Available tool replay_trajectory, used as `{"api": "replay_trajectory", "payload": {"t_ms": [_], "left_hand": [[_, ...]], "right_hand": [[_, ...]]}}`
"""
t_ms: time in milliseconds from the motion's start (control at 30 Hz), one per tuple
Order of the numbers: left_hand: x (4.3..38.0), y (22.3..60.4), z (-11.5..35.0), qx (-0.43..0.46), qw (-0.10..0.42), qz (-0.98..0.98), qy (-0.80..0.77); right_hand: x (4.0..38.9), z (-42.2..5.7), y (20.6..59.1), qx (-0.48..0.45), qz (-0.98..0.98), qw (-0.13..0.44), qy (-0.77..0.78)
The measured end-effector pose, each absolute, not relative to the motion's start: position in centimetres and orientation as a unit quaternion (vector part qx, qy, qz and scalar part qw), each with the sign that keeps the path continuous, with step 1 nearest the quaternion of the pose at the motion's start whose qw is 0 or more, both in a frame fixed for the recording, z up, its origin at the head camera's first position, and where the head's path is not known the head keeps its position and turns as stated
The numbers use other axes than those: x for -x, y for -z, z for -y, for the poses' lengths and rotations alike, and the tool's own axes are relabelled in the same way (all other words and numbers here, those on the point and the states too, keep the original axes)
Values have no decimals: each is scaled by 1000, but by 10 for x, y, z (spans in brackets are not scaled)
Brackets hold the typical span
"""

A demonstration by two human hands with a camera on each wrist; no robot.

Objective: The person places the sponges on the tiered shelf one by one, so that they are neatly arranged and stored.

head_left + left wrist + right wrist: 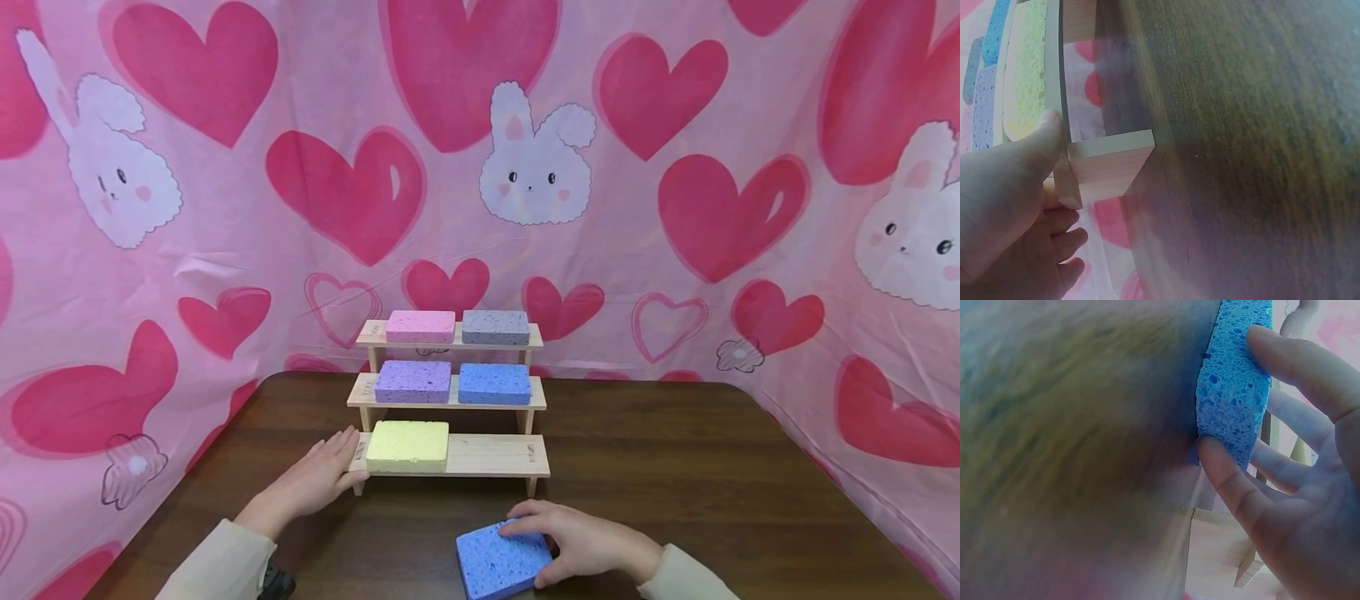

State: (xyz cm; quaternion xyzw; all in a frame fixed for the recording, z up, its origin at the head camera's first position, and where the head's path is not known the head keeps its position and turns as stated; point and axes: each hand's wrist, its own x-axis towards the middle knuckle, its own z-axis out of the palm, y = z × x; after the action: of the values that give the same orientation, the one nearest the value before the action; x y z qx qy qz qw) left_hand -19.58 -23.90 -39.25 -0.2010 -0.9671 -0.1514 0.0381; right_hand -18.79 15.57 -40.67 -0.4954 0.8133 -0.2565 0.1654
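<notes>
A three-tier wooden display stand (491,454) stands on the table and holds several sponges. My left hand (318,475) is at the left end of its lowest shelf, thumb on the front edge beside the yellow sponge (407,446). In the left wrist view, the shelf's end sits between thumb (1047,134) and bent fingers. My right hand (585,542) grips a blue sponge (498,562) on the table in front of the stand. Thumb and fingers press on its sides and top in the right wrist view, where the sponge (1235,387) shows its pores.
On the middle shelf are a purple sponge (413,382) and another blue sponge (494,384). The top shelf bears a pink sponge (421,327) and a grey sponge (495,327). The brown table (660,467) is backed by a pink heart-patterned cloth (450,208).
</notes>
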Motion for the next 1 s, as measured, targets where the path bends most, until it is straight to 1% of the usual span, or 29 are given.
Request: {"api": "replay_trajectory", "payload": {"t_ms": [333,567,1000], "left_hand": [[196,393,239,203,41,967,150],[196,392,239,197,33,968,152],[197,394,240,198,34,967,155]], "right_hand": [[187,-156,407,501,-814,154,252],[187,-156,405,499,-814,156,254],[188,-155,398,506,-812,137,256]]}}
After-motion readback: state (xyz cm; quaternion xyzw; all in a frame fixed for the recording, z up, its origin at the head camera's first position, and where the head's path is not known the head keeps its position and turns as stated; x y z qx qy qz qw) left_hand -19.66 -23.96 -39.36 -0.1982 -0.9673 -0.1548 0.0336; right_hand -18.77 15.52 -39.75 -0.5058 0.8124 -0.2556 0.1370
